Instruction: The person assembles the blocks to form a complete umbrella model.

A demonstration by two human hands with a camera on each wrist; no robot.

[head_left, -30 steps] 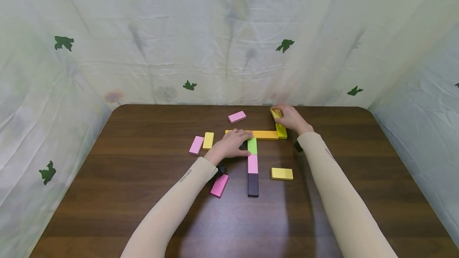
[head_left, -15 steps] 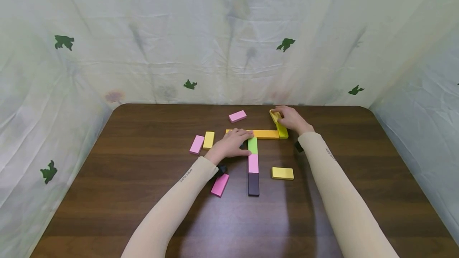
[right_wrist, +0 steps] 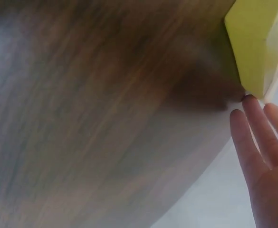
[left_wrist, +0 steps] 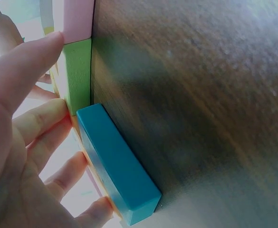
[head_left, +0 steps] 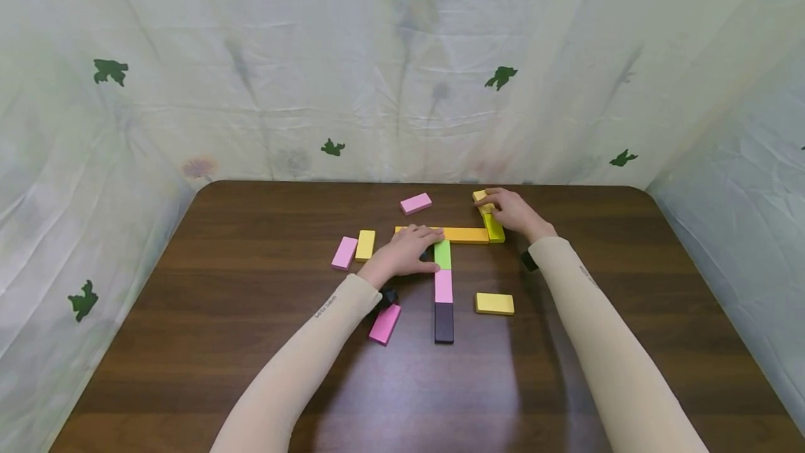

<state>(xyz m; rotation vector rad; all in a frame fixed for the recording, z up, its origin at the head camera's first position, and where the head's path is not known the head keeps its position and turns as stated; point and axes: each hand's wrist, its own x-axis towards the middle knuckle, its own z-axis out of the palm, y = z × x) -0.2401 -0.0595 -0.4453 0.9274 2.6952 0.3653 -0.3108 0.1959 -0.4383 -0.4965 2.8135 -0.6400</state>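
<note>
My left hand (head_left: 407, 252) rests with spread fingers over the joint of a T-like row of wooden blocks. Its fingertips touch the orange blocks (head_left: 465, 235) and its thumb touches the row by the green block (head_left: 442, 256) and pink block (head_left: 443, 286). A teal block (left_wrist: 117, 159), mostly hidden in the head view, lies under that hand. My right hand (head_left: 517, 215) pinches a pale yellow block (head_left: 480, 196) at the far end of a yellow-green block (head_left: 493, 228), which meets the orange row's right end.
A black block (head_left: 444, 323) ends the near row. Loose around it lie a yellow block (head_left: 494, 304), a dark pink block (head_left: 385, 325), a pink block (head_left: 344, 253), another yellow block (head_left: 365, 246) and a far pink block (head_left: 416, 203). A curtain hangs behind the table (head_left: 251, 285).
The pale yellow block has turned and shifted slightly at the far end of the yellow-green block. My right hand has moved slightly right and nearer. The left hand stays in place.
</note>
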